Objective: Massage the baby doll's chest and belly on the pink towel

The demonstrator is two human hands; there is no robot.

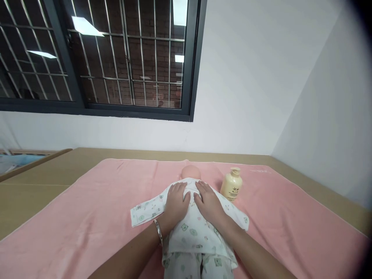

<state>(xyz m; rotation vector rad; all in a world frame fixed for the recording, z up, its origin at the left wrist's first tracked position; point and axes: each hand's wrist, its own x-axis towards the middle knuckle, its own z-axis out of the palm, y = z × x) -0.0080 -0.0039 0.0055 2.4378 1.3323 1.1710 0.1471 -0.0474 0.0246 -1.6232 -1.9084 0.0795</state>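
Note:
A baby doll (pixel 190 172) in white clothes printed with small green figures (pixel 193 232) lies on a pink towel (pixel 87 217), its head away from me. My left hand (pixel 176 201) rests flat on the doll's upper body, left of the middle, fingers spread; a silver bracelet is on that wrist. My right hand (pixel 209 203) lies flat beside it on the right side of the doll's upper body. Both hands press on the clothing and grip nothing. A cream lotion bottle (pixel 231 184) stands upright just right of the doll's head, a little beyond my right hand.
The pink towel covers a tan table (pixel 35 186) that meets a white wall at the back and right. A dark-framed barred window (pixel 116 58) is above. A wooden rail (pixel 35 161) runs at the far left.

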